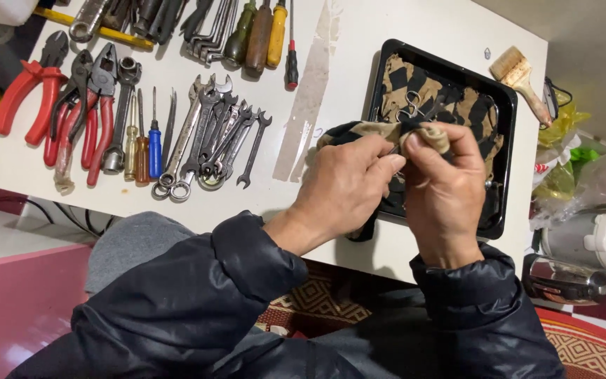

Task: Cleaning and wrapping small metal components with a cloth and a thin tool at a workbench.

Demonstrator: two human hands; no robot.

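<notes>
Both hands meet over the near left part of a black tray [503, 112] that sits on the right side of the white counter [359, 42]. The left hand [348, 189] is clenched on a bunch of tan-and-black patterned rag [359, 131], fingers curled over the cloth, wrist bent inward, forearm coming in from the lower left in a dark padded sleeve [205, 295]. The right hand [443, 189] pinches another fold of the same rag between thumb and forefinger, knuckles raised, back of the hand toward the camera. A thin dark metal piece seems to poke out between the two grips, wrapped in the cloth; too small to tell what tool it is. The rag is held up off the tray, just above it, so any dirt would drop into the tray rather than onto the counter, I judge. More of the patterned cloth lines the tray floor, and a few small spanners [415, 105] lie on it near the hands. To the left, well apart, tools lie in tidy rows: combination wrenches [208, 133] fanned side by side, red-handled pliers [50, 91], screwdrivers [145, 140] between them, more screwdrivers [261, 31] at the far edge. The sorted layout reads as grouped by kind. A paintbrush [520, 77] lies beside the tray's far right corner.
</notes>
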